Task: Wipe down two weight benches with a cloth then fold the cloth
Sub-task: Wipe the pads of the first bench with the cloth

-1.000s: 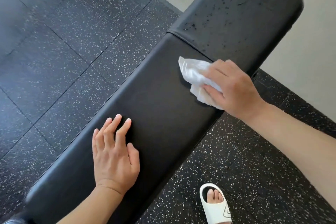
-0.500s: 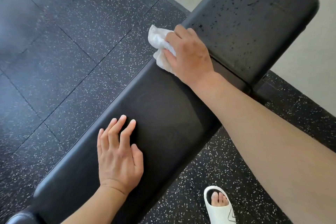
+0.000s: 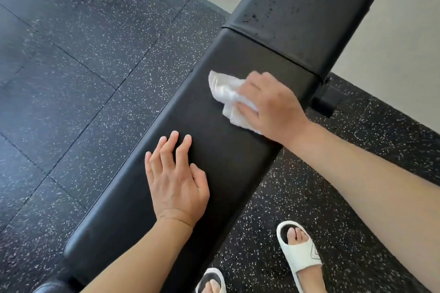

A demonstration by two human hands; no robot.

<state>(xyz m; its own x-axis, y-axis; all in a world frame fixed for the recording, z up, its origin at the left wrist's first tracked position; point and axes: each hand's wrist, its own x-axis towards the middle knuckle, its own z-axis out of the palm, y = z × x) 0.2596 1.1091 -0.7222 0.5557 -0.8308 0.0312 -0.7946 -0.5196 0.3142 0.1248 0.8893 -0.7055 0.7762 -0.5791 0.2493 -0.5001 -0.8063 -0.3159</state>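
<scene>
Pressing a crumpled white cloth (image 3: 228, 97) onto the long black padded bench (image 3: 214, 164), the right hand (image 3: 271, 107) held it under curled fingers; the left hand (image 3: 176, 181) lay flat, holding nothing. The bench's long axis ran seven to one o'clock. The droplet-speckled pad (image 3: 304, 7) at one o'clock risked being skipped if strokes stopped at the seam.

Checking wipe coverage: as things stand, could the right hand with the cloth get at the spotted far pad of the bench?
Probably yes. The right hand presses the cloth just short of the seam, and nothing lies between it and the spotted pad; the left hand rests nearer, out of the way.
</scene>
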